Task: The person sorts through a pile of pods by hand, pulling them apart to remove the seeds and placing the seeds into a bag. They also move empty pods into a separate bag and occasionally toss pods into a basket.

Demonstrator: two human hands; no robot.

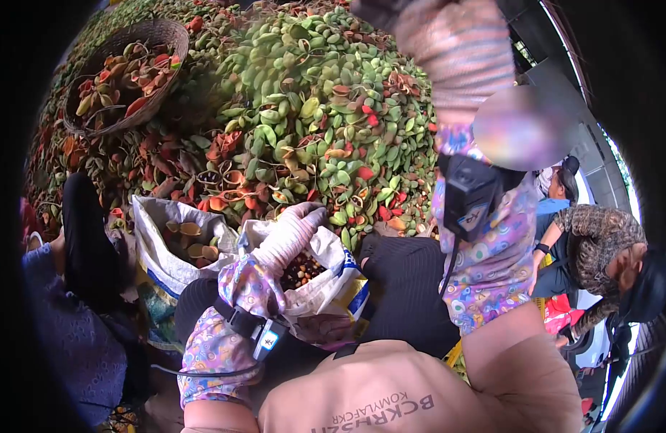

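My left hand, in a striped glove, is over the mouth of a white sack that holds dark and pale seeds. Its fingers curl toward the pile side, and whether they hold anything is not clear. High in the view, my right hand is raised near the camera, blurred, in a striped glove. Its fingertips are cut off or smeared. Beyond the sack lies a large pile of green and red pods, some split open.
A second white sack with brown pod shells stands left of the seed sack. A woven basket of red pods rests on the pile at upper left. One person bends at the right; another person's blue clothing is at the left.
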